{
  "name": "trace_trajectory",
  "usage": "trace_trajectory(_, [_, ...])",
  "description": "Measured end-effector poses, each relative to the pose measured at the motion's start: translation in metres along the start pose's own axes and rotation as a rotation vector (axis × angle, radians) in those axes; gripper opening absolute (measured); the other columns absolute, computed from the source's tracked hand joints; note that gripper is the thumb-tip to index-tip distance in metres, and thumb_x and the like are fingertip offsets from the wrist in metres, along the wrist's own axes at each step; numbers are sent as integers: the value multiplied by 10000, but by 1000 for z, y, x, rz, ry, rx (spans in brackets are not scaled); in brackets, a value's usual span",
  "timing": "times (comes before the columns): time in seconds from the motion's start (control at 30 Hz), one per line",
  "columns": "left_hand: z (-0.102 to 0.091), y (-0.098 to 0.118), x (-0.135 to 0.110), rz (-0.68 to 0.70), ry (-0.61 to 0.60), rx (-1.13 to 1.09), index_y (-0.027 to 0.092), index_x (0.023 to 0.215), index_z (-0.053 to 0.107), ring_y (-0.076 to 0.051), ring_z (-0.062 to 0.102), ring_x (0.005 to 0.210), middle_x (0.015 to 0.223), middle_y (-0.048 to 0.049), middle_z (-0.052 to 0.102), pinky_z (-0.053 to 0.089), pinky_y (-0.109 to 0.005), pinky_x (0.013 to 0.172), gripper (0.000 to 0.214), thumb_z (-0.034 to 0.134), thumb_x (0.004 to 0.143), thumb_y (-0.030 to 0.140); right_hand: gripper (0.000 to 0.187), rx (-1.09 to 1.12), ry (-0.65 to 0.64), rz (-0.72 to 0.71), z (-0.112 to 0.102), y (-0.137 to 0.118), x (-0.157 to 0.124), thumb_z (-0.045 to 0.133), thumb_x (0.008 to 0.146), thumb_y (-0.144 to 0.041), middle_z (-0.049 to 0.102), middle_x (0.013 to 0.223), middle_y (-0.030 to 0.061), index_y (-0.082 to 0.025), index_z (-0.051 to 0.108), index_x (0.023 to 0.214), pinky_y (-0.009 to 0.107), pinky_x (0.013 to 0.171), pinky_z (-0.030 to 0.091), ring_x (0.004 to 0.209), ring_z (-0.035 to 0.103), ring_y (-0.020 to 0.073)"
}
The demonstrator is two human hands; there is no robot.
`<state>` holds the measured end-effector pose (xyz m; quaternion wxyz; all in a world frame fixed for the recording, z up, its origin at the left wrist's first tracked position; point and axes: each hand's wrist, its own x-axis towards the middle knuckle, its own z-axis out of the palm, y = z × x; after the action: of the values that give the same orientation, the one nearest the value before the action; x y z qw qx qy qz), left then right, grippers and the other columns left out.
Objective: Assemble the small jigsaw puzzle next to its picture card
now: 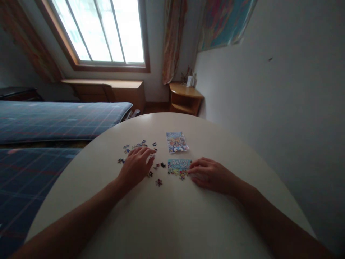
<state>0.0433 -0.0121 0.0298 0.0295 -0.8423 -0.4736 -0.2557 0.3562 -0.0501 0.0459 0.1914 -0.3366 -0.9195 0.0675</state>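
Observation:
A partly assembled jigsaw puzzle [178,165] lies on the table, its blue top bearing lettering and its lower edge uneven. At its right edge rests my right hand [208,174], fingers stretched toward it and fingertips touching or very near the border pieces. My left hand [137,162] is over the loose puzzle pieces [138,144], thumb and index finger apart. A dark piece lies by the index fingertip; whether the finger touches it is unclear. Between the hands are more loose pieces, among them a dark puzzle piece [159,182]. Beyond the puzzle lies a picture sheet [177,142] with a cartoon face.
The round white table [172,223] holds everything. A bed with a plaid cover [61,120] stands to the left, and a white wall [283,118] runs along the right. Behind the table are a wooden corner shelf [185,90] and a low desk [126,84] beneath the window.

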Motion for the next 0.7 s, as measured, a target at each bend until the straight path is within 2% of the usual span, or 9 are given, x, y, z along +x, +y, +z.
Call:
trace_trajectory(0.1, [-11, -15, -1, 7, -20, -29, 219, 1164, 611, -290, 589, 1121, 1185, -87, 665, 459, -498, 994, 274, 559, 922, 337, 226, 2, -9, -3, -1, 1, 1, 652, 863, -234, 709, 1052, 62, -249, 705, 1082, 345, 865, 542, 947, 660, 180])
trace_trajectory(0.2, [-19, -23, -3, 102, -95, -70, 221, 1284, 536, -305, 513, 1244, 1328, -102, 586, 415, -518, 1056, 449, 607, 892, 429, 223, 14, -27, 1, -1, 3, 0, 649, 873, -248, 702, 1068, 61, -255, 701, 1089, 351, 870, 543, 964, 653, 183])
trace_trajectory(0.4, [-14, -18, -10, 167, -209, -89, 219, 1374, 460, -323, 389, 1366, 1449, -103, 496, 336, -545, 1130, 672, 699, 814, 504, 198, 23, -35, -4, -2, 4, 2, 643, 881, -252, 701, 1064, 53, -255, 698, 1072, 360, 859, 548, 951, 657, 186])
trace_trajectory(0.53, [-10, -15, -11, 192, -215, -106, 234, 1368, 477, -314, 394, 1367, 1437, -94, 512, 324, -538, 1142, 659, 715, 807, 484, 205, 61, -13, 4, 1, 7, 2, 615, 899, -231, 695, 1078, 64, -241, 663, 1098, 344, 877, 549, 978, 658, 183])
trace_trajectory(0.7, [-7, -20, -10, 173, -188, -96, 227, 1311, 531, -292, 434, 1338, 1401, -84, 548, 344, -526, 1133, 480, 637, 884, 418, 229, 59, 64, 127, 5, 19, -3, 600, 905, -240, 676, 1115, 88, -224, 596, 1134, 384, 905, 545, 1025, 649, 210])
